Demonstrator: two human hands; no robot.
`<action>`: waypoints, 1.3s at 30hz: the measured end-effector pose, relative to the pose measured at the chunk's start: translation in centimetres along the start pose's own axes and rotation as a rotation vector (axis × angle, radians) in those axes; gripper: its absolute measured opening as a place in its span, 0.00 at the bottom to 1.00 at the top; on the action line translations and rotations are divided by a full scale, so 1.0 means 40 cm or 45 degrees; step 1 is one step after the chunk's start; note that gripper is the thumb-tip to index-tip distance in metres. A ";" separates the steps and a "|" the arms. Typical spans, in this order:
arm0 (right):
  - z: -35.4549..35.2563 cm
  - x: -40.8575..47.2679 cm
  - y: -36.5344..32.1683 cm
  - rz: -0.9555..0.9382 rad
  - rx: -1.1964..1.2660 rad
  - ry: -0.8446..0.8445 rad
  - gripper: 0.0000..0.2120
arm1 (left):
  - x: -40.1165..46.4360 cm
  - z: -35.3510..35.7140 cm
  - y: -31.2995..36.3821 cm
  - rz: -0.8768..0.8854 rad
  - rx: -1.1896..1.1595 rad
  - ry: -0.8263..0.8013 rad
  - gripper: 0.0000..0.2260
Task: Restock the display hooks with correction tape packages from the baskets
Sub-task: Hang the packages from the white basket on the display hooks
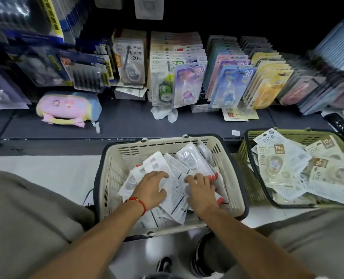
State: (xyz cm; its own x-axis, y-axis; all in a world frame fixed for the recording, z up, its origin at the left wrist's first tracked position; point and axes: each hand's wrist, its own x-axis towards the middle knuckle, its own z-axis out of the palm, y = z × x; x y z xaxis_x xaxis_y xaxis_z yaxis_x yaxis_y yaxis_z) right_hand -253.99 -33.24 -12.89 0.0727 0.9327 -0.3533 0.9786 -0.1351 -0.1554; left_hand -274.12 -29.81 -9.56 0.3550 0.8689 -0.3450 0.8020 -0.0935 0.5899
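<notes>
White packages [173,190] in cream basket [167,147], under both hands' fingers [163,175]

Open-topped cream basket [115,170], packages [189,158] piled inside

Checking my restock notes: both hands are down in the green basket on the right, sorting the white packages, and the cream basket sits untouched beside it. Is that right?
Not quite. The head view shows the left hand and right hand in the cream basket, on its white packages. The green basket on the right is the untouched one.
</notes>
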 end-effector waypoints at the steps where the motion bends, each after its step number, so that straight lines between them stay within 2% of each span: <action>1: -0.002 -0.001 0.002 0.017 0.054 0.015 0.25 | -0.003 0.003 -0.005 0.008 0.011 -0.032 0.22; 3: -0.021 0.000 0.012 0.068 0.162 0.038 0.26 | -0.006 0.009 -0.010 0.025 0.016 -0.081 0.23; 7: -0.080 -0.011 0.019 0.000 0.205 -0.099 0.20 | -0.008 0.009 0.000 0.084 -0.054 -0.039 0.27; 9: -0.130 -0.013 0.012 -0.108 0.152 -0.066 0.18 | -0.002 -0.004 0.018 0.131 -0.189 0.034 0.33; 11: -0.182 -0.011 0.002 -0.237 0.251 -0.054 0.18 | 0.008 -0.022 0.037 0.137 -0.400 0.009 0.35; 13: -0.219 -0.009 -0.007 -0.296 0.391 -0.057 0.19 | 0.017 -0.036 0.047 0.117 -0.571 -0.043 0.30; 15: -0.233 -0.005 -0.015 -0.295 0.468 -0.054 0.21 | 0.025 -0.046 0.044 0.086 -0.588 0.035 0.19; 17: -0.224 0.006 -0.014 -0.222 0.493 0.074 0.24 | 0.031 -0.053 0.030 0.015 -0.621 0.107 0.13; 19: -0.202 0.018 0.004 -0.016 0.473 0.248 0.25 | 0.035 -0.057 0.006 -0.086 -0.698 0.137 0.12; 22: -0.143 0.021 0.035 0.269 0.367 0.199 0.29 | 0.029 -0.060 -0.032 -0.244 -0.799 0.200 0.14; 25: -0.079 0.025 0.035 0.366 0.396 0.130 0.32 | 0.016 -0.064 -0.058 -0.366 -0.994 0.268 0.18; 27: -0.050 0.030 0.017 0.411 0.436 0.184 0.30 | 0.008 -0.067 -0.063 -0.372 -1.106 0.283 0.20; 30: -0.027 0.028 -0.007 0.478 0.220 0.307 0.31 | 0.001 -0.069 -0.064 -0.324 -1.134 0.242 0.22; 33: -0.028 0.026 -0.003 0.494 0.152 0.401 0.26 | 0.002 -0.070 -0.061 -0.316 -1.174 0.222 0.23; 35: -0.022 0.027 0.002 0.442 0.236 0.410 0.23 | 0.003 -0.069 -0.056 -0.332 -1.187 0.225 0.22; 39: -0.035 0.026 -0.001 0.455 0.891 0.383 0.25 | 0.006 -0.070 -0.041 -0.351 -1.238 0.264 0.15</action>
State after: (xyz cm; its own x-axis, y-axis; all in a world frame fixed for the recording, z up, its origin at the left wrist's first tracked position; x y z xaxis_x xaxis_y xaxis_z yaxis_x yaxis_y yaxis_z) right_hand -253.69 -31.77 -11.95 0.5005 0.8305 -0.2446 0.5491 -0.5229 -0.6520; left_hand -276.70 -28.09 -8.57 0.0543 0.8760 -0.4793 0.0754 0.4750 0.8767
